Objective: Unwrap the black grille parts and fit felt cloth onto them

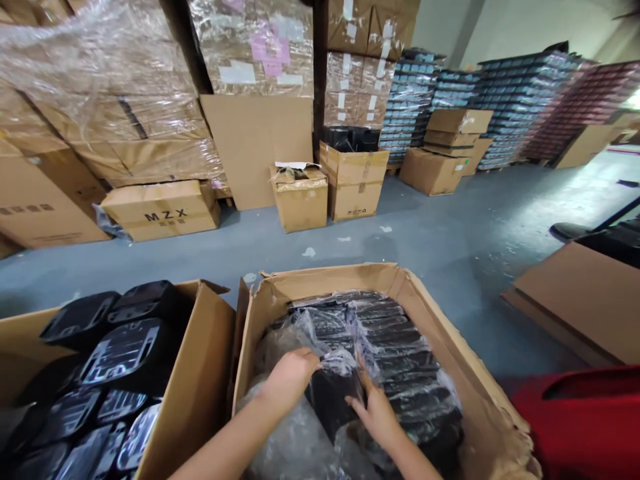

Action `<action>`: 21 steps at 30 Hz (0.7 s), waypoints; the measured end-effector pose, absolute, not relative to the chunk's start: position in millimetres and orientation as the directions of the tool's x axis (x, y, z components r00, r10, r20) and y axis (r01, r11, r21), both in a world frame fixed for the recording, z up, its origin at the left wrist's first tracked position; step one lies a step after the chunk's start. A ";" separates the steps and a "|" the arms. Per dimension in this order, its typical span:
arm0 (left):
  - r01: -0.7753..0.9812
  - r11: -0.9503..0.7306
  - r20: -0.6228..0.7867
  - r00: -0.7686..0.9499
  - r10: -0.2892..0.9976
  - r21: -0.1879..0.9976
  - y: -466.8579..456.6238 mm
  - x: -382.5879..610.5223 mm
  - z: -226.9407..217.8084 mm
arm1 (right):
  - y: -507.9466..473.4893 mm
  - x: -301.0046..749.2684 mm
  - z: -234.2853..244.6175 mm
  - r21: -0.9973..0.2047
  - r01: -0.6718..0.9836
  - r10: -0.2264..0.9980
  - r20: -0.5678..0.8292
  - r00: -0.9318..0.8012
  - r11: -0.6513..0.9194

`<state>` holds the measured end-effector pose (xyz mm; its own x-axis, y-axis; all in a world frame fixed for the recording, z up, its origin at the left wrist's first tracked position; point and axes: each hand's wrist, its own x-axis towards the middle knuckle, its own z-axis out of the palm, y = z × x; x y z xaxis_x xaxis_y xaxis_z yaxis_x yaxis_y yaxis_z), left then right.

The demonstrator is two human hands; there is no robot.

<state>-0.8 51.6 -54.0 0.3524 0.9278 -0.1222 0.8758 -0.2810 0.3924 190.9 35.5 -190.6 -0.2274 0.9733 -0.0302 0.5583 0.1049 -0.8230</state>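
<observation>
Both hands reach into a large open cardboard box (440,313) full of black parts (390,330) in clear plastic bags. My left hand (291,375) is closed on the gathered edge of a clear plastic bag (340,360). Below that bunched plastic shows one flat black part (330,403), partly uncovered. My right hand (374,410) lies at the right side of this part, thumb and fingers apart, with the fingertips against the bag. Loose crumpled plastic (295,433) covers the left side of the box.
A second open box (200,360) on the left holds several black plastic housings (130,353). A red container (580,420) is at the right, near a flat cardboard sheet (580,300). Cartons, including one marked MZX (160,210), and wrapped pallet stacks line the back.
</observation>
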 end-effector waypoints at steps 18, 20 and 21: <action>0.753 -0.094 -0.317 0.382 0.868 0.651 41.1 16.4 -47.5 | 5.2 194.4 -221.9 -0.956 0.265 0.813 -0.253 -0.525 -0.127; 0.649 -0.106 -0.241 0.423 0.873 0.753 41.4 18.8 -39.1 | 9.5 194.9 -222.6 -0.961 0.260 0.832 -0.223 -0.509 -0.098; 0.591 -0.111 -0.198 0.434 0.879 0.799 41.9 19.9 -34.9 | 11.7 195.3 -223.4 -0.963 0.253 0.844 -0.208 -0.495 -0.089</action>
